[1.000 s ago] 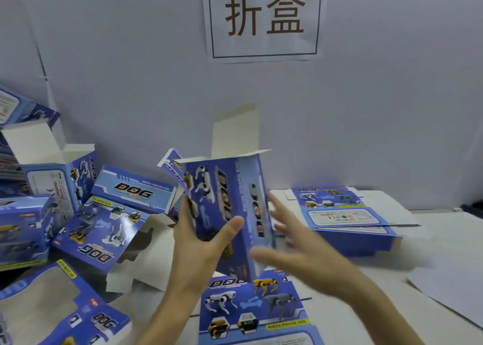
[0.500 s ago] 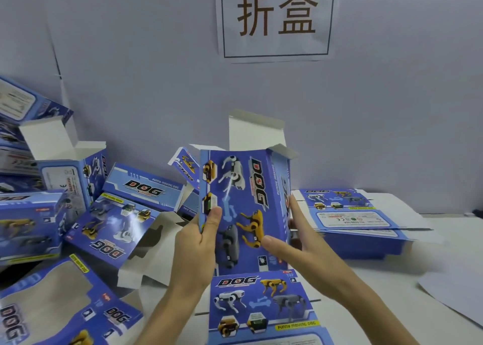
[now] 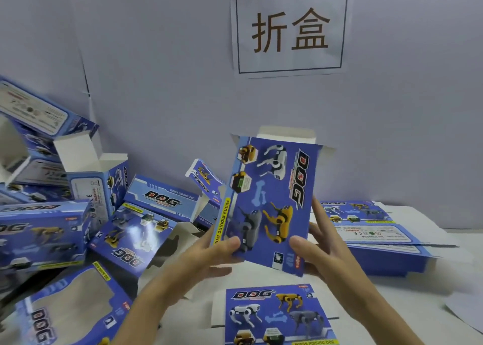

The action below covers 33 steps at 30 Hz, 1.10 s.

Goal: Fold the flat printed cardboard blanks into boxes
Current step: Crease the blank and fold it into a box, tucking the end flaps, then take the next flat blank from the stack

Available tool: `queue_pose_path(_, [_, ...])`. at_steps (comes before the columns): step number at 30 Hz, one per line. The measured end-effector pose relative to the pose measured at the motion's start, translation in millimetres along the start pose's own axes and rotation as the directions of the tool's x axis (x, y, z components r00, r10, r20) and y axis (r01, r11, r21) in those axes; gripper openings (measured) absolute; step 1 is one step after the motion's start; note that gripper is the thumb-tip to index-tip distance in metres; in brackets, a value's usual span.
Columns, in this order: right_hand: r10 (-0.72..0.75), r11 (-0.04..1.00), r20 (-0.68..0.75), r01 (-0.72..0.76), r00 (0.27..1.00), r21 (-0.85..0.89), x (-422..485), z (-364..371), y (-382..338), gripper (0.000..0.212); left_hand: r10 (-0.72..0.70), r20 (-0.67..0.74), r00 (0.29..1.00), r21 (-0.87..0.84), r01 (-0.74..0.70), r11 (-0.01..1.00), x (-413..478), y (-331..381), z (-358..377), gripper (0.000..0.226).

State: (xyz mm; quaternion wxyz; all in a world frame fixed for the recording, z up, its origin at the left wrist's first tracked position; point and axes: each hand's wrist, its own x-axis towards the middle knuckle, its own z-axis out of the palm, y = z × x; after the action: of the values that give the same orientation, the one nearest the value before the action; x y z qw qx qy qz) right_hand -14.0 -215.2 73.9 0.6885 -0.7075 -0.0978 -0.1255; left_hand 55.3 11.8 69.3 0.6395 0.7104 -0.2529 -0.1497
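Box (image 3: 269, 201): blue, printed "DOG" and "FUNNY MOVING DOG", upright, top flaps open, held above the desk (image 3: 444, 282).
Left hand (image 3: 209, 256): thumb on the front, fingers behind, pinching the lower left edge.
Right hand (image 3: 321, 245): likewise pinching the lower right edge.
Wall sign (image 3: 290, 28): "折盒".

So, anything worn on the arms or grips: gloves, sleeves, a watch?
No. The left grip and right grip are bare hands, with no gloves, rings or watch showing. The forearms are bare to the frame's edge; no sleeves in view.
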Motion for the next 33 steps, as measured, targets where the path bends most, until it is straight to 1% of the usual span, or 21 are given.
queue_pose_path(2, [0.025,1.000,0.054,-0.025,0.998,-0.003,0.4,2.0,0.5,0.086,-0.025,0.021,0.999,0.024,0.025,0.999,-6.9,5.6,-10.7,0.081])
queue_pose_path(7, [0.104,0.994,0.134,-0.099,0.986,-0.043,1.8,6.1,3.8,0.090,0.034,-0.199,0.979,-0.106,-0.056,0.993,-28.2,32.1,-40.0,0.072])
queue_pose_path(9, [0.134,0.987,0.137,-0.120,0.982,-0.109,2.5,8.0,6.0,0.090,0.108,-0.317,0.942,-0.205,-0.180,0.962,-30.0,53.8,-61.8,0.049])
queue_pose_path(10, [0.151,0.982,0.133,-0.133,0.980,-0.130,2.2,9.3,6.9,0.090,0.168,-0.427,0.889,-0.245,-0.292,0.925,-28.6,68.6,-75.9,0.036])
queue_pose_path(11, [0.169,0.978,0.129,-0.150,0.977,-0.143,1.6,11.0,6.8,0.092,0.224,-0.529,0.818,-0.295,-0.425,0.856,-26.3,84.5,-90.0,0.032])
queue_pose_path(12, [0.187,0.974,0.126,-0.167,0.974,-0.155,0.8,12.7,6.1,0.093,0.272,-0.603,0.750,-0.343,-0.552,0.760,-22.1,99.0,-101.9,0.045])
queue_pose_path(13, [0.201,0.969,0.125,-0.178,0.972,-0.170,-0.2,14.5,5.2,0.094,0.293,-0.659,0.693,-0.370,-0.638,0.676,-16.0,112.2,-107.8,0.075])
queue_pose_path(14, [0.209,0.965,0.129,-0.183,0.969,-0.188,-1.0,15.9,4.2,0.093,0.293,-0.679,0.673,-0.364,-0.655,0.662,-9.4,119.9,-106.9,0.110])
queue_pose_path(15, [0.217,0.961,0.136,-0.188,0.967,-0.201,-1.6,17.3,2.5,0.092,0.304,-0.654,0.693,-0.338,-0.627,0.702,-2.0,118.5,-101.9,0.132])
queue_pose_path(16, [0.225,0.958,0.144,-0.191,0.964,-0.213,-2.3,18.0,1.0,0.090,0.306,-0.598,0.741,-0.276,-0.548,0.789,5.8,109.9,-90.3,0.131])
queue_pose_path(17, [0.230,0.954,0.153,-0.191,0.961,-0.231,-2.9,17.9,0.5,0.086,0.302,-0.527,0.795,-0.155,-0.439,0.885,14.5,94.5,-74.7,0.103])
queue_pose_path(18, [0.233,0.948,0.159,-0.187,0.959,-0.259,-3.5,17.1,1.5,0.080,0.273,-0.416,0.868,0.039,-0.282,0.958,24.8,72.8,-55.9,0.061])
queue_pose_path(19, [0.235,0.938,0.162,-0.180,0.959,-0.296,-4.1,16.5,3.3,0.072,0.198,-0.256,0.946,0.279,-0.124,0.952,34.0,48.6,-37.1,0.032])
queue_pose_path(20, [0.244,0.923,0.164,-0.177,0.956,-0.341,-4.7,15.5,5.7,0.065,0.047,-0.088,0.995,0.498,0.003,0.867,40.2,22.3,-19.2,0.027])
queue_pose_path(21, [0.260,0.902,0.167,-0.178,0.951,-0.392,-5.1,14.8,8.9,0.056,-0.124,0.030,0.992,0.673,0.071,0.737,44.6,-4.9,-4.3,0.040])
queue_pose_path(22, [0.284,0.876,0.176,-0.180,0.943,-0.448,-4.8,14.2,12.0,0.048,-0.261,0.094,0.961,0.777,0.093,0.623,48.4,-28.8,7.6,0.058])
queue_pose_path(23, [0.309,0.844,0.193,-0.175,0.931,-0.508,-4.1,13.5,15.1,0.041,-0.340,0.113,0.933,0.830,0.099,0.549,50.9,-46.1,16.1,0.071])
queue_pose_path(24, [0.333,0.807,0.208,-0.164,0.920,-0.567,-3.3,12.9,18.1,0.038,-0.405,0.127,0.906,0.850,0.111,0.515,52.4,-55.6,22.2,0.074])
queue_pose_path(26, [0.374,0.735,0.226,-0.139,0.899,-0.663,0.3,12.4,23.2,0.037,-0.463,0.137,0.876,0.847,0.138,0.513,55.6,-62.0,27.7,0.064])
queue_pose_path(30, [0.460,0.622,0.212,-0.142,0.862,-0.770,4.3,11.7,33.0,0.037,-0.434,0.150,0.888,0.832,0.124,0.541,57.0,-63.9,28.3,0.055])
queue_pose_path(33, [0.480,0.554,0.208,-0.111,0.853,-0.825,4.5,11.1,37.8,0.040,-0.386,0.128,0.914,0.868,0.085,0.489,55.6,-61.2,30.2,0.056])
